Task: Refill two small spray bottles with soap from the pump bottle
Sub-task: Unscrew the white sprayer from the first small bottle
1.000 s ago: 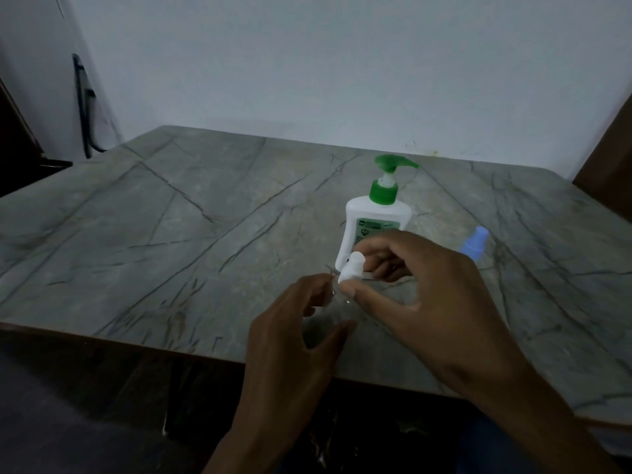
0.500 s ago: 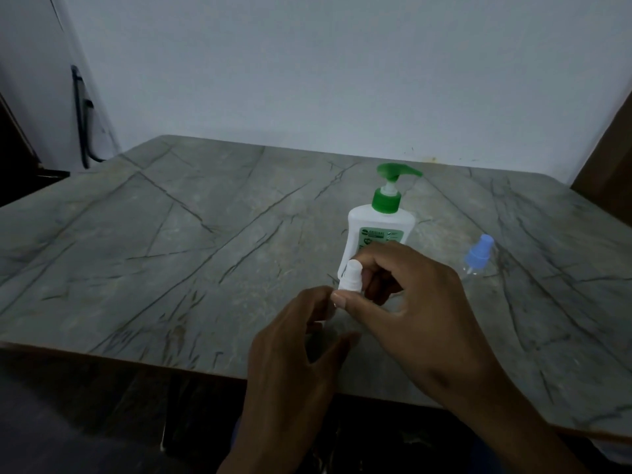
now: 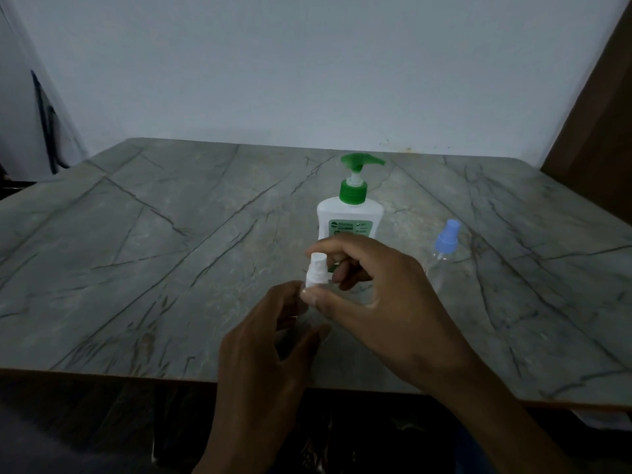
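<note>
A white pump bottle (image 3: 349, 213) with a green pump head stands upright at the table's middle. Just in front of it my left hand (image 3: 266, 347) holds the clear body of a small spray bottle, mostly hidden by my fingers. My right hand (image 3: 379, 295) pinches that bottle's white spray cap (image 3: 315, 270) between thumb and fingers. A second small clear spray bottle with a blue cap (image 3: 446, 239) stands to the right of the pump bottle, apart from both hands.
The grey veined stone table (image 3: 154, 251) runs wide to the left and right. Its front edge lies just below my hands. A white wall stands behind, and a brown panel (image 3: 595, 131) rises at the far right.
My hands and the bottles keep their grip and places. The white cap has turned more upright between my right fingers, and the view has shifted slightly.
</note>
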